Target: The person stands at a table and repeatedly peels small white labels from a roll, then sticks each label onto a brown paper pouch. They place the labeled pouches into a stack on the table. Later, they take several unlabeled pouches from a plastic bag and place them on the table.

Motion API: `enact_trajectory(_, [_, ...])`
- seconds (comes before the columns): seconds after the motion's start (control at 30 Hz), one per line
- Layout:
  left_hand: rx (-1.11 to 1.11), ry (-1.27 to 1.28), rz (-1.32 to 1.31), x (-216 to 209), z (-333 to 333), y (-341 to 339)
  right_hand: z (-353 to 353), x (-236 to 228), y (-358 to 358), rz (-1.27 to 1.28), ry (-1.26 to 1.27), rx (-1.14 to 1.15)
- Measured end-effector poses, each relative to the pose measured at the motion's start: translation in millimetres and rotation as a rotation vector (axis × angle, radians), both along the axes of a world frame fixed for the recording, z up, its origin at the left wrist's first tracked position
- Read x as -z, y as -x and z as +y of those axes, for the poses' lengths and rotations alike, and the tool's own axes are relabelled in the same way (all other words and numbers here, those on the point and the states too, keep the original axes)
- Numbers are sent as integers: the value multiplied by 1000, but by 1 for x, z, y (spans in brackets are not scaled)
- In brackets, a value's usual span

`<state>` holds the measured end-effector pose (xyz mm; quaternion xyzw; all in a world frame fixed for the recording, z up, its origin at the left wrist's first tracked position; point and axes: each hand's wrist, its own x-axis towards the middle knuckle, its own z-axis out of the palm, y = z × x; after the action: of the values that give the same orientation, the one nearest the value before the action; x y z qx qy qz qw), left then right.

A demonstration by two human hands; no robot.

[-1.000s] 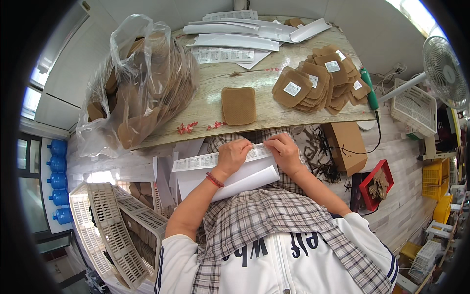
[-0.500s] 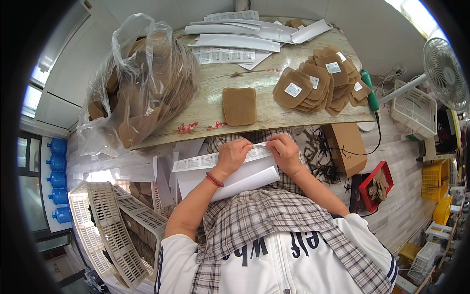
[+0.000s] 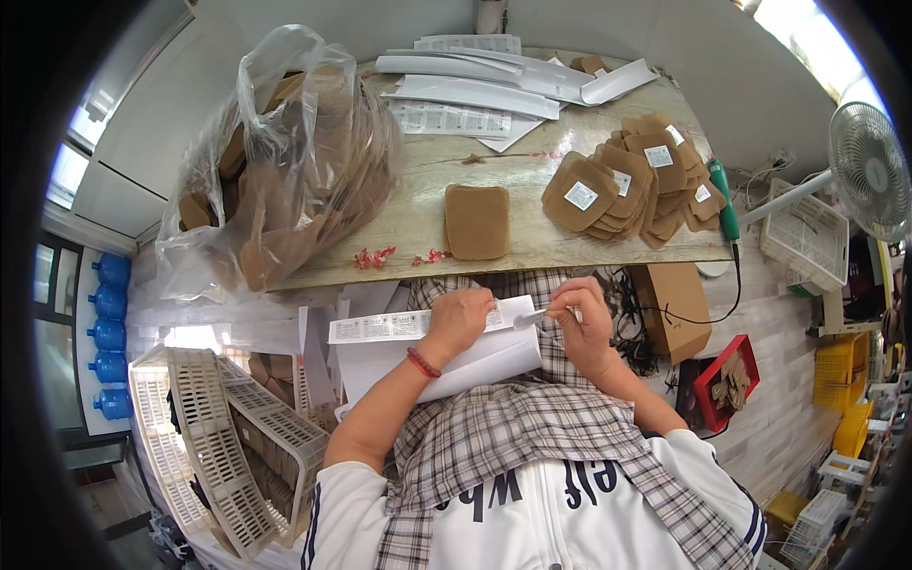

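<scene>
Over my lap, my left hand (image 3: 460,326) grips a white label sheet (image 3: 382,327) with a printed row of labels along its upper edge. The sheet's lower part curls into a roll. At the sheet's right end, my right hand (image 3: 583,323) pinches a small white label (image 3: 530,318), which is lifted at an angle. Ahead on the table, a small stack of brown mesh-textured pads (image 3: 478,222) lies without a label on top. To its right is a heap of similar pads (image 3: 581,197) with white labels on several of them.
A clear plastic bag (image 3: 328,180) full of brown pads stands on the table's left. Loose label sheets (image 3: 475,87) lie at the back. A green-handled corded tool (image 3: 724,199) rests at the right edge. White crates (image 3: 204,437), a cardboard box (image 3: 673,309) and a red box (image 3: 746,366) stand below.
My right hand has moved right and slightly down, away from my left hand, lifting a label off the sheet. My left hand keeps its hold. The view has shifted slightly.
</scene>
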<state>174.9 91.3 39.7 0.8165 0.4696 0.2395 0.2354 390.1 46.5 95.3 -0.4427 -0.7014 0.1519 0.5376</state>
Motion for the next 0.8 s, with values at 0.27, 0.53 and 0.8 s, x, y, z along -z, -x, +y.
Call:
enact_trajectory(0.27, [68,-289,36,-27,1,-4,95,17,-4,541,603,-113])
enact_trajectory(0.53, [76,-305,45,-11,25,-4,165,51,30,133,502,-142])
enact_trajectory(0.8, [75,-310,-8,-5,31,-1,175,53,38,11,595,-68])
